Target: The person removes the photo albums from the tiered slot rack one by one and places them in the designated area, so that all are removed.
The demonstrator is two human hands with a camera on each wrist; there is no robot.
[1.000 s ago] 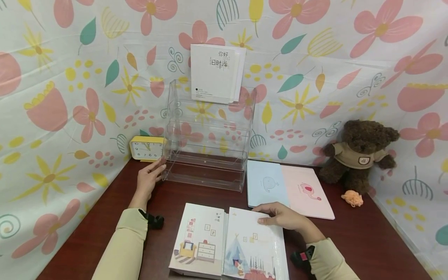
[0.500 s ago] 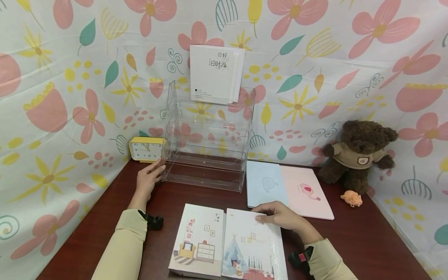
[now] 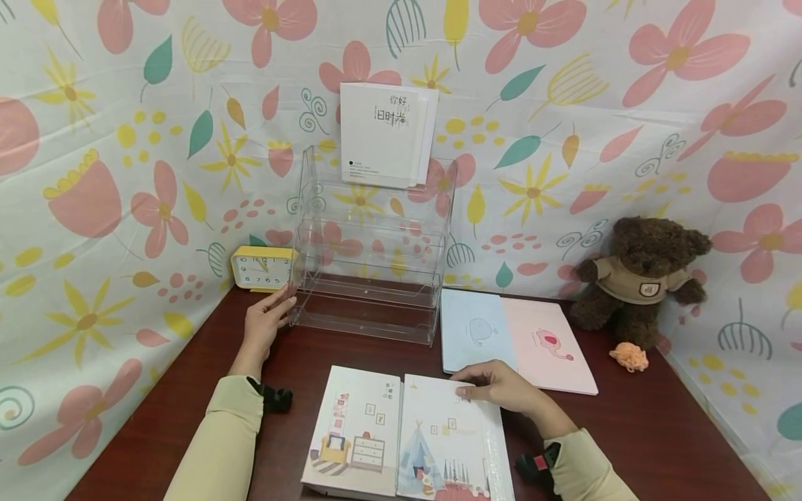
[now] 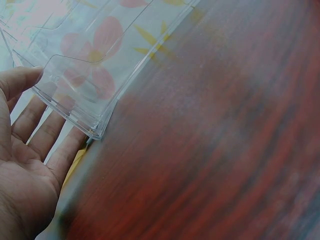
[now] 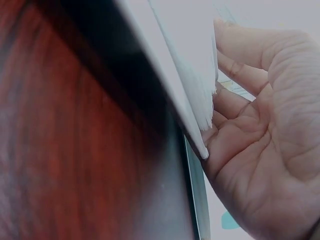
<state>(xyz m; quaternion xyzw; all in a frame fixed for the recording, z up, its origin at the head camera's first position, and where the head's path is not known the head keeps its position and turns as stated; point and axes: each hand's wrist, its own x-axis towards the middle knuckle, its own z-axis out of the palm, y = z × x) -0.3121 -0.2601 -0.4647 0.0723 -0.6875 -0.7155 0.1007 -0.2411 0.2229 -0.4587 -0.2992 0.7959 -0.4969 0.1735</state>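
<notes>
My left hand (image 3: 266, 321) touches the lower left side of a clear plastic rack (image 3: 366, 323). In the left wrist view its fingers (image 4: 49, 131) extend behind the see-through side panel, with the thumb at the panel's edge. My right hand (image 3: 501, 390) pinches the upper right part of a white book with a teepee picture (image 3: 441, 445), thumb on the cover. Page edges of that book (image 5: 192, 75) show beside the palm in the right wrist view. Directly left of it lies another white book with an armchair and drawers picture (image 3: 357, 431); the two are side by side.
White books (image 3: 382, 136) stand in the rack's top tier. A yellow clock (image 3: 263, 268) is left of the rack. On the right lie a blue booklet (image 3: 477, 327) and a pink booklet (image 3: 554, 348), near a teddy bear (image 3: 645, 271) and an orange puff (image 3: 629, 356).
The teepee book has slid slightly left with my right hand, closing most of the gap to the armchair book. My left hand stays at the rack.
</notes>
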